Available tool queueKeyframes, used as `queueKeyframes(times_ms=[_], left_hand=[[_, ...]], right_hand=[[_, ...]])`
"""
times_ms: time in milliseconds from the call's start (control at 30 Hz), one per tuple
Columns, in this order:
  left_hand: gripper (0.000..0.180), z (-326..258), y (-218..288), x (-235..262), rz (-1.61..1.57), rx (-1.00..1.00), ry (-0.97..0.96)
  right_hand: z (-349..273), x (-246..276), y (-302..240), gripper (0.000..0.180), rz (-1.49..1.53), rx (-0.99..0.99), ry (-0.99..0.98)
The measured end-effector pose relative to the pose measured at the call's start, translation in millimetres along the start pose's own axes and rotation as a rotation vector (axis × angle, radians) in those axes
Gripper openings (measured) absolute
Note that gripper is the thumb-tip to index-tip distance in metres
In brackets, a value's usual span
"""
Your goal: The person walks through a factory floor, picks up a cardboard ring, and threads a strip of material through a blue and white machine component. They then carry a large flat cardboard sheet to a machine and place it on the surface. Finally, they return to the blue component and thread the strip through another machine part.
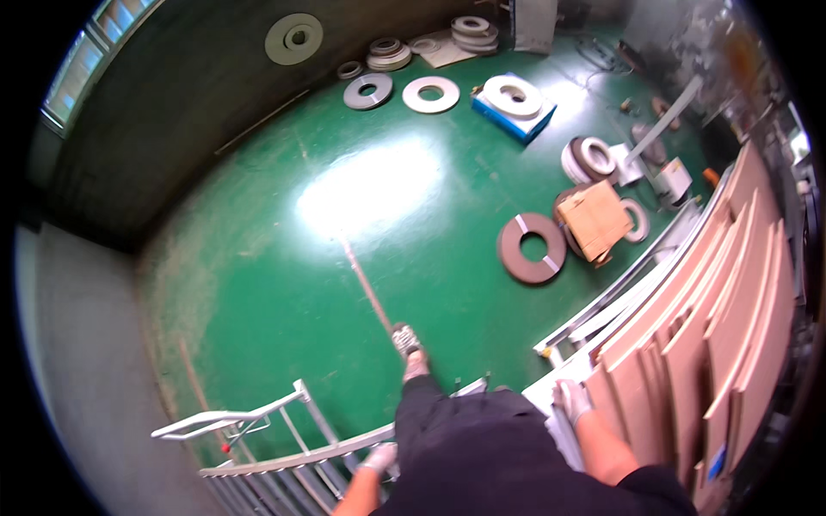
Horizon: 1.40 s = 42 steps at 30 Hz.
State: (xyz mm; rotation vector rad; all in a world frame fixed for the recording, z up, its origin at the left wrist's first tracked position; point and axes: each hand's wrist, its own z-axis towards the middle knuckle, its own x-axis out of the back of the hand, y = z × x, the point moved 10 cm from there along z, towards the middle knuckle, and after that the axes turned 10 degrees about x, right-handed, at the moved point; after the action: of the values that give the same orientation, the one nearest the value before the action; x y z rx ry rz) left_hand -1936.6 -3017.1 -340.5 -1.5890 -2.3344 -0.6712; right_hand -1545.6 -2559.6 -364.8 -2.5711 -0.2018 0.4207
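My left hand (379, 457), in a pale glove, is at the curved metal rail of a roller conveyor (284, 463), close beside my body. Its fingers are too small and blurred to read. On the right, my gloved right hand (573, 401) rests at a white surface (544, 391) beside a stack of tan boards (667, 387). Its fingers look stretched out, with nothing seen held in them. One of my feet, in a patterned shoe (405, 340), is forward on the green floor.
A white bent-tube frame (206, 423) rises from the conveyor. Brown edge-banding rolls (533, 249), a cardboard piece (594, 220) and white rolls on a blue box (514, 103) lie on the green floor (284, 292). More rolls (389, 57) sit near the dark wall (189, 103).
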Motion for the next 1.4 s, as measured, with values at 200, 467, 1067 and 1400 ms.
queueKeyframes(times_ms=[200,467,1067,1400], left_hand=[[0.027,12,-321,265,-0.876,0.443,0.735],[0.036,69,-478,564,-1.25,0.482,0.852],[0.047,231,-286,739,-1.056,0.515,0.492],[0.051,405,-293,875,-1.083,0.668,0.245]], right_hand=[[-65,-74,-49,0.023,-1.039,0.265,0.151],[-57,-110,-50,0.025,-0.852,0.46,0.44],[282,-258,-477,0.043,-1.607,0.754,0.086],[417,-305,-852,0.029,-0.968,0.888,0.248]])
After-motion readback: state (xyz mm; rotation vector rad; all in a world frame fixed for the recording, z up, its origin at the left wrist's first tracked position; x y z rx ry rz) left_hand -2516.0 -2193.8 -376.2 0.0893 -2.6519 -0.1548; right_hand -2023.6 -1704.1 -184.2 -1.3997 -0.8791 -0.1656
